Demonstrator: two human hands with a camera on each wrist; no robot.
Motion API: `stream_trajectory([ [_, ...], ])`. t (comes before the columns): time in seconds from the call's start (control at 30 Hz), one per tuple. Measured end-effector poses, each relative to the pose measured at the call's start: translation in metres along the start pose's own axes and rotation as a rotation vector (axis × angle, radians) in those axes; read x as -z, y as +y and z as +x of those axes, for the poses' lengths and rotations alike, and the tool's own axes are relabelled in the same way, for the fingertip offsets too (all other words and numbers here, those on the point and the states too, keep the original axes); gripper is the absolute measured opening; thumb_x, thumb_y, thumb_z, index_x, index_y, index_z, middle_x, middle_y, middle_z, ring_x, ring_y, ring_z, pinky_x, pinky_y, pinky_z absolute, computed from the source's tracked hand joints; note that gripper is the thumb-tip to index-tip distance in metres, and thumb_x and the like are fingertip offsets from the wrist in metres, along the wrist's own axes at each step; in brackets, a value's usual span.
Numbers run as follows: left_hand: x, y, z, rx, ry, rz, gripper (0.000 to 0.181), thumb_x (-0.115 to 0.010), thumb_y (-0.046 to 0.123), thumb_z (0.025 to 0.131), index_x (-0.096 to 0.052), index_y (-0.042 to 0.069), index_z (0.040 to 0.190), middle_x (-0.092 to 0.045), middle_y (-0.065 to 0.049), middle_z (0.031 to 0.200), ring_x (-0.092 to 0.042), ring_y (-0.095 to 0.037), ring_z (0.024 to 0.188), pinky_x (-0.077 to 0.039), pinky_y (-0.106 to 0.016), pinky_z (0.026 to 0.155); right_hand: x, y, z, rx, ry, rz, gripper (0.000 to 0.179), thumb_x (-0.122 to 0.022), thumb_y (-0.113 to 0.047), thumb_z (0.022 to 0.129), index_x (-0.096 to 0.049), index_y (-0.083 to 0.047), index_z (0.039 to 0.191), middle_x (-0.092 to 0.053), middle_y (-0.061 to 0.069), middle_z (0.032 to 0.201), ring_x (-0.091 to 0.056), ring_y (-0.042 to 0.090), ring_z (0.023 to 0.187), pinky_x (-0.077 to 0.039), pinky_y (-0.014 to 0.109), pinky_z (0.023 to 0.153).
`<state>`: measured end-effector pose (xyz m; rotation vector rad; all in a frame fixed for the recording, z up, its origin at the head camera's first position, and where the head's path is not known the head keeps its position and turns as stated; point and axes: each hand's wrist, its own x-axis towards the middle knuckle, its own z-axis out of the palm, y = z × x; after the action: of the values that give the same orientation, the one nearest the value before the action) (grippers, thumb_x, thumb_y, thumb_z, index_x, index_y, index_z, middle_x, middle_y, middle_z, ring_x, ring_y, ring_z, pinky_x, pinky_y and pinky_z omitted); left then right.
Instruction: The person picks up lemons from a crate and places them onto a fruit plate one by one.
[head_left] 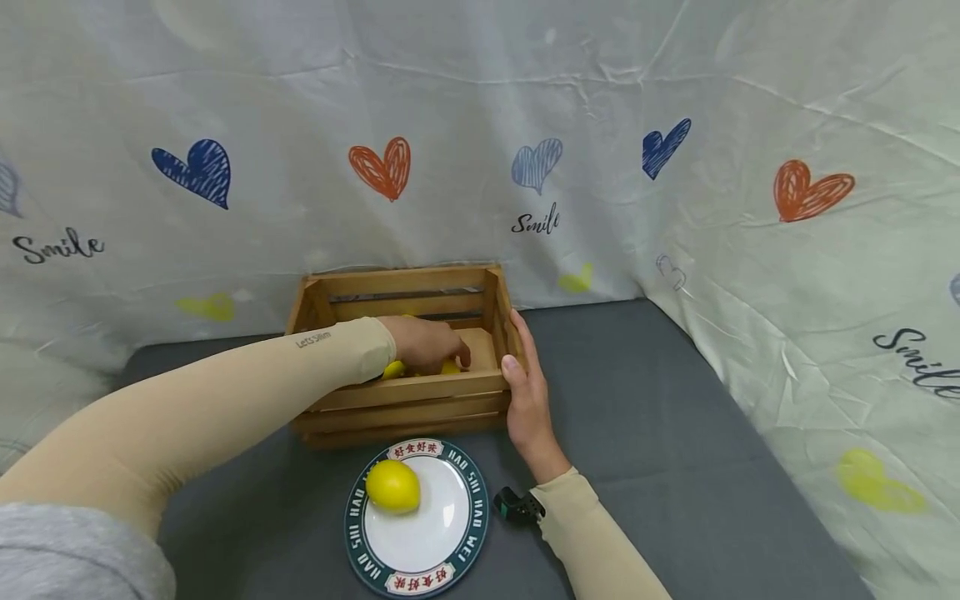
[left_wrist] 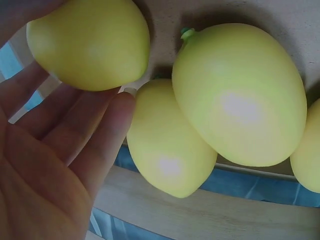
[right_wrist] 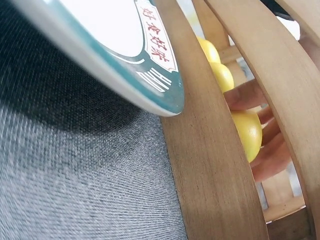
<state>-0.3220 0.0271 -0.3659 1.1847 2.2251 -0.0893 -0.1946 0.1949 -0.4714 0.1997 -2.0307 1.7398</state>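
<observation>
My left hand (head_left: pixel 427 343) reaches down inside the slatted wooden crate (head_left: pixel 405 408). In the left wrist view, its thumb and fingers hold a yellow lemon (left_wrist: pixel 90 45) from opposite sides. Beside those fingers lie two more lemons, a larger one (left_wrist: pixel 240 95) and a smaller one (left_wrist: pixel 172 140). Through the slats, the right wrist view shows the held lemon (right_wrist: pixel 248 132) between thumb and fingers. My right hand (head_left: pixel 531 408) rests against the crate's front right corner, fingers extended along the side and thumb near the front rim. The right wrist view does not show this hand.
In front of the crate, a white plate (head_left: pixel 442 533) with a green lettered rim carries one lemon (head_left: pixel 393 487). Dark grey cloth (head_left: pixel 637 433) covers the table. Behind stands a pale curtain (head_left: pixel 450 100) printed with hearts.
</observation>
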Motion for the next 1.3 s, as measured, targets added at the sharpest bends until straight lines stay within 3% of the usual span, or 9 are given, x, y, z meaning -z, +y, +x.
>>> stream_trajectory([
  [0.43,-0.004,-0.001,-0.001,-0.023,0.002,0.066,0.053,-0.059,-0.008,0.099,-0.069,0.016,0.145,-0.067,-0.005,0.149,-0.062,-0.024,0.137,-0.05,-0.044,0.12,-0.003,0.001,0.0,0.003,-0.004,-0.002,0.066,-0.042,-0.04,0.105,-0.031,-0.04,0.17,-0.03,-0.012,0.177,-0.027,0.019,0.165,-0.016,0.063,0.133],
  [0.73,0.006,0.003,-0.013,0.027,0.019,0.029,0.051,-0.07,0.0,0.097,-0.069,0.017,0.146,-0.069,-0.006,0.145,-0.062,-0.023,0.118,-0.053,-0.044,0.115,-0.002,0.001,0.0,0.001,0.0,0.001,0.066,-0.041,-0.041,0.105,-0.031,-0.041,0.17,-0.03,-0.012,0.177,-0.026,0.018,0.165,-0.016,0.063,0.133],
  [1.03,0.025,0.014,-0.057,0.042,0.167,0.056,0.057,-0.082,0.014,0.091,-0.068,0.019,0.147,-0.07,-0.005,0.14,-0.063,-0.025,0.112,-0.056,-0.047,0.11,-0.001,-0.003,0.003,-0.019,-0.011,0.017,0.064,-0.041,-0.043,0.106,-0.031,-0.043,0.169,-0.028,-0.013,0.177,-0.029,0.021,0.163,-0.018,0.065,0.133],
  [1.3,0.033,0.02,-0.098,0.034,0.262,0.043,0.062,-0.087,0.018,0.088,-0.067,0.02,0.147,-0.071,-0.003,0.138,-0.063,-0.026,0.111,-0.058,-0.046,0.105,-0.002,0.001,0.001,-0.011,0.001,0.024,0.065,-0.041,-0.041,0.105,-0.032,-0.041,0.169,-0.028,-0.012,0.178,-0.025,0.018,0.165,-0.012,0.065,0.134],
])
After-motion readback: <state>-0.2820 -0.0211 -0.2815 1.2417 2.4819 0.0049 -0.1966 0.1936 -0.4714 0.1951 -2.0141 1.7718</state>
